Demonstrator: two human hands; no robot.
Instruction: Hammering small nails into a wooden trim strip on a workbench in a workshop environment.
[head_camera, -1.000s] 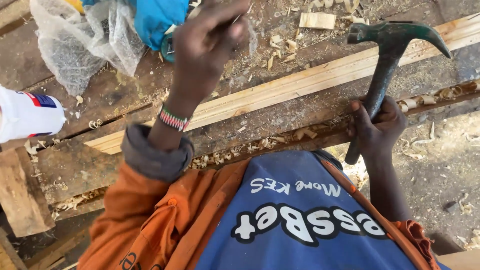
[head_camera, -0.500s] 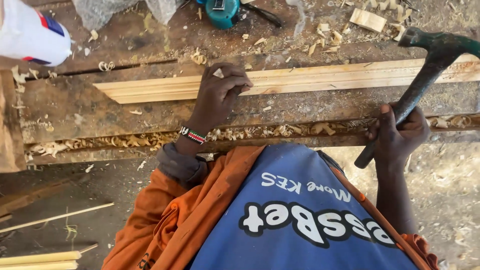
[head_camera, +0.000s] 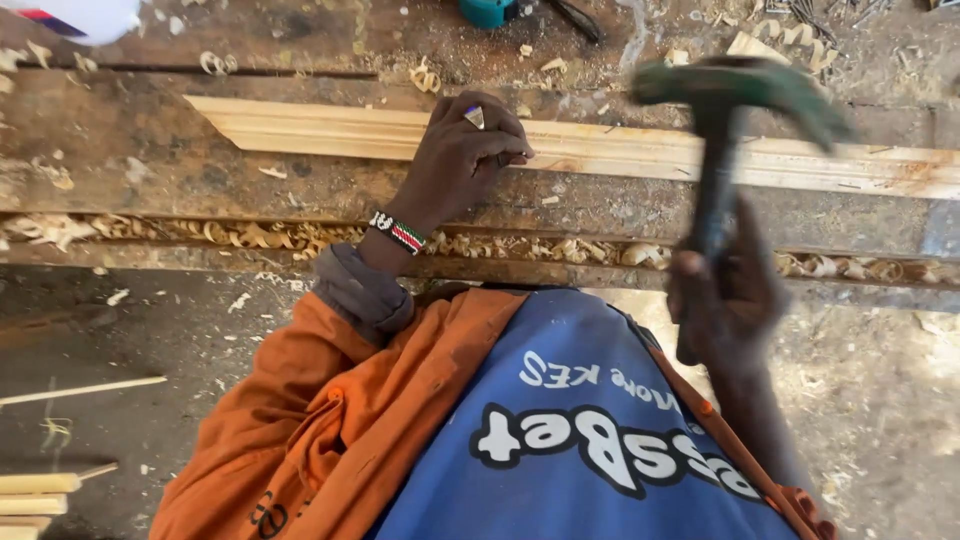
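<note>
I am pinching my left hand (head_camera: 462, 160) shut on the wooden moulding strip (head_camera: 620, 150) lying along the table (head_camera: 130, 175), while my right hand (head_camera: 725, 300) is clenching a raised claw hammer (head_camera: 725, 110). Nailing is looking barely begun.

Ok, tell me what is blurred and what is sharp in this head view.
Head view: the hammer and the right hand gripping it are smeared by motion blur; the left hand on the wooden moulding strip is sharp, as are the wood shavings; even daylight, no glare.
</note>
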